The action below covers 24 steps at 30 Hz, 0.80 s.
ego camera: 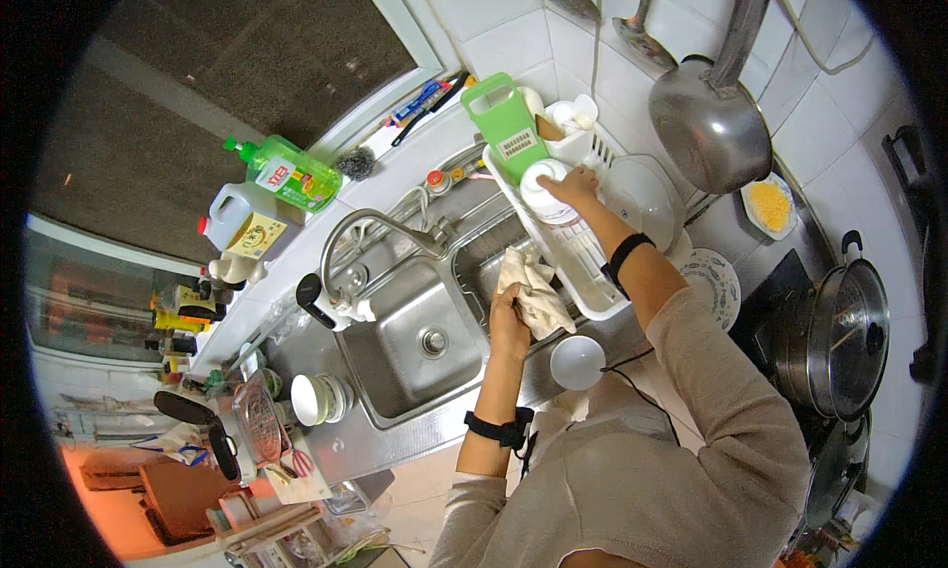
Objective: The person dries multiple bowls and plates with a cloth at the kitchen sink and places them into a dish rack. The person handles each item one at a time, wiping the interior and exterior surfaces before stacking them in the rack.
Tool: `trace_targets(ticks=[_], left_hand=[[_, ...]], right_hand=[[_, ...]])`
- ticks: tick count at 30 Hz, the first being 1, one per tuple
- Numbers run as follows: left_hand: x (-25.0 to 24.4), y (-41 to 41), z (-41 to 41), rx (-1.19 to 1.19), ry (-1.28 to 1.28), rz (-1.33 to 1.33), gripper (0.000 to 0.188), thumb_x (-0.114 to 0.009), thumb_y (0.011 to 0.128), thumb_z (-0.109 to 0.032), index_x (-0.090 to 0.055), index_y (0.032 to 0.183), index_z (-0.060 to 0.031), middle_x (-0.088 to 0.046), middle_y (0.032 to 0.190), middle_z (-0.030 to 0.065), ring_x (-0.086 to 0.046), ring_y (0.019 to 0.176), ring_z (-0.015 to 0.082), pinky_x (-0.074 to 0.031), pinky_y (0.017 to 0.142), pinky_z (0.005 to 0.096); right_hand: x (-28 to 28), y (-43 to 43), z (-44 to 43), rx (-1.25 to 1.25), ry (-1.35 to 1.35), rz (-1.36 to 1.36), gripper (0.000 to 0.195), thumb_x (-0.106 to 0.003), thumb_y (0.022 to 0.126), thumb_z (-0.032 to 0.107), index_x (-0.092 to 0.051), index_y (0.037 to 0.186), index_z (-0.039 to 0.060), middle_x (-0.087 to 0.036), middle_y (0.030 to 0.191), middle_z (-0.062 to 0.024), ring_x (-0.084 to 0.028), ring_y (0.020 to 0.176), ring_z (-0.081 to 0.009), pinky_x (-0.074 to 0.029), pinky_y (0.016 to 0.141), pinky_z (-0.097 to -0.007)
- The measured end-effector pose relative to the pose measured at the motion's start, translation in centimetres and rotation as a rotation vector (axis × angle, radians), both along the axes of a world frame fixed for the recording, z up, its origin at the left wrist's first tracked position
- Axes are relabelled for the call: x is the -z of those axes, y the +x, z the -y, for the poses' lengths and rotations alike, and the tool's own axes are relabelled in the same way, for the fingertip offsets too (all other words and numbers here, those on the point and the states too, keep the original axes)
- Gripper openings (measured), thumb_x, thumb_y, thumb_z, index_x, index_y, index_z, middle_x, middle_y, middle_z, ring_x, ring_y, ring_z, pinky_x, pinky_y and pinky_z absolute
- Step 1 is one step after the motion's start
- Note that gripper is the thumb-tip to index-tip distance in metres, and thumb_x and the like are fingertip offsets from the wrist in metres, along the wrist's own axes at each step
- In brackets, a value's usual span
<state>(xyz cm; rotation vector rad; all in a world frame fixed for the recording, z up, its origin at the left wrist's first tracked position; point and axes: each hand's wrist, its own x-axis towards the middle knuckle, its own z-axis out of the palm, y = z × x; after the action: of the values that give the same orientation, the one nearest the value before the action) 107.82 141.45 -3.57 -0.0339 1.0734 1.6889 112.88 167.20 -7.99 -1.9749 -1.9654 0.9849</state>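
My left hand (509, 322) grips a crumpled cream-coloured cloth (535, 292) over the right end of the sink. My right hand (576, 188) reaches into a white plastic dish rack (592, 290). Its fingers are on an upturned white bowl (546, 183), which seems to sit on other bowls; what lies under it is partly hidden. Just left of that bowl, a green grater (507, 120) leans upright in the rack. Several plates (643, 197) stand along the rack's right side, partly behind my right forearm. A single white bowl (578, 363) rests on the counter near my body.
A stainless steel sink (404, 338) with a curved faucet (363, 216) lies to the left. Stacked bowls (318, 399) stand beyond it. Detergent bottles (296, 175) line the sill. A saucepan (711, 123) hangs above right; a lidded pot (844, 338) stands on the stove.
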Motion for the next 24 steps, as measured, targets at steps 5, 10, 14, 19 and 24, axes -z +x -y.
trace_targets(ticks=[5, 10, 14, 19, 24], left_hand=[[1.3, -0.8, 0.8, -0.04, 0.003, 0.003, 0.031, -0.05, 0.082, -0.011, -0.051, 0.112, -0.0041, -0.059, 0.103, 0.0087, -0.056, 0.093, 0.0226, -0.044, 0.086, 0.0343], [1.0, -1.1, 0.4, -0.019, -0.027, 0.059, 0.032, -0.051, 0.081, -0.014, -0.051, 0.112, -0.0041, -0.058, 0.103, 0.0093, -0.055, 0.095, 0.0233, -0.044, 0.087, 0.0356], [0.8, -1.4, -0.7, 0.01, 0.013, 0.019, 0.033, -0.052, 0.081, -0.015, -0.051, 0.112, -0.0042, -0.058, 0.105, 0.0094, -0.055, 0.097, 0.0237, -0.042, 0.089, 0.036], [-0.4, -3.9, 0.8, -0.08, 0.073, 0.011, 0.04, -0.049, 0.078, -0.009, -0.045, 0.118, -0.0052, -0.056, 0.109, 0.0088, -0.053, 0.102, 0.0234, -0.042, 0.091, 0.0349], [-4.5, -5.2, 1.5, -0.139, 0.277, -0.149, 0.046, -0.048, 0.079, -0.007, -0.038, 0.124, -0.0046, -0.051, 0.116, 0.0101, -0.05, 0.106, 0.0232, -0.039, 0.093, 0.0343]], right_hand=[[-0.8, -0.3, -1.6, -0.057, -0.195, 0.103, 0.106, -0.068, 0.053, 0.066, -0.041, 0.124, -0.0075, -0.032, 0.13, -0.0319, -0.032, 0.122, -0.0417, -0.032, 0.096, -0.0467], [3.3, 2.0, -3.7, -0.063, -0.293, -0.352, 0.092, -0.078, 0.056, 0.043, -0.042, 0.124, -0.0063, -0.049, 0.119, -0.0232, -0.053, 0.105, -0.0301, -0.047, 0.081, -0.0385], [4.6, 3.9, -4.6, 0.056, -0.139, -0.44, 0.087, -0.081, 0.055, 0.026, -0.039, 0.124, -0.0058, -0.055, 0.11, -0.0177, -0.058, 0.094, -0.0257, -0.05, 0.074, -0.0345], [-7.4, 4.7, 4.6, -0.271, 0.235, -0.523, 0.081, -0.079, 0.056, 0.02, -0.038, 0.122, -0.0035, -0.045, 0.118, -0.0206, -0.045, 0.112, -0.0267, -0.04, 0.092, -0.0355], [-12.9, 8.7, 10.1, -0.934, 0.954, -0.174, 0.058, -0.071, 0.062, 0.01, -0.045, 0.114, 0.0061, -0.047, 0.108, -0.0106, -0.043, 0.111, -0.0281, -0.029, 0.103, -0.0457]])
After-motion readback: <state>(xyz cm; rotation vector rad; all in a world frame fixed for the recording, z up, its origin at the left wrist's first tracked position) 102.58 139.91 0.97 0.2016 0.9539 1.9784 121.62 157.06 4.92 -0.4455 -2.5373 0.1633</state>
